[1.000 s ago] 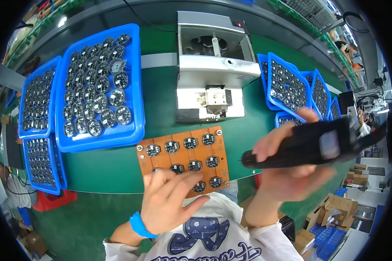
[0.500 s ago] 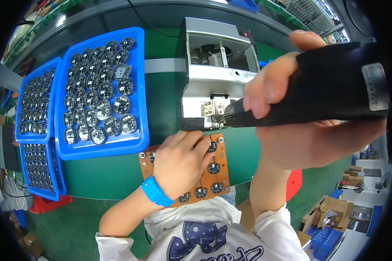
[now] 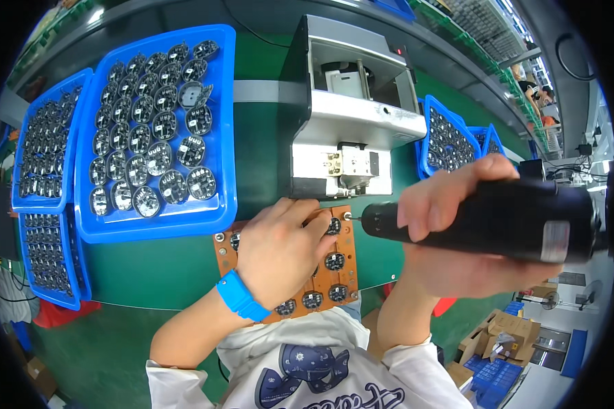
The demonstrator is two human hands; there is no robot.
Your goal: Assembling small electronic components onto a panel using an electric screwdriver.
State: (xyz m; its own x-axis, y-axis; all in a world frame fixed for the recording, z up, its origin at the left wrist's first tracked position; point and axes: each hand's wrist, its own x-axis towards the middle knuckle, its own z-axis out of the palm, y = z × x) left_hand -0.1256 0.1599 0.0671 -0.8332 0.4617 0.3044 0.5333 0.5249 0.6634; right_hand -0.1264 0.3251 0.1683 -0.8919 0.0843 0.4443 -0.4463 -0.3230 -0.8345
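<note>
My right hand [image 3: 450, 238] is wrapped round a black electric screwdriver [image 3: 505, 221], held nearly level with its bit pointing left. The bit's tip is by the upper right corner of an orange-brown fixture board [image 3: 348, 252]; whether it touches a screw I cannot tell. My left hand [image 3: 280, 249], with a blue wristband, lies over the fixture's upper left part, its fingers bent down onto it and partly hidden. Small round circuit boards sit in the fixture, one [image 3: 334, 226] beside my left fingertips, another [image 3: 335, 260] lower down.
Behind the fixture stands a grey metal screw feeder [image 3: 361, 112]. At left, a large blue tray [image 3: 228, 136] holds several round circuit boards, with more filled blue trays [image 3: 20, 198] beside it. Further blue trays [image 3: 424, 153] lie right of the feeder. Cardboard boxes [image 3: 512, 327] stand on the floor at right.
My right hand has brought the screwdriver down from the feeder's front to the fixture's upper right corner. My left hand stays on the fixture. The view has shifted slightly.
</note>
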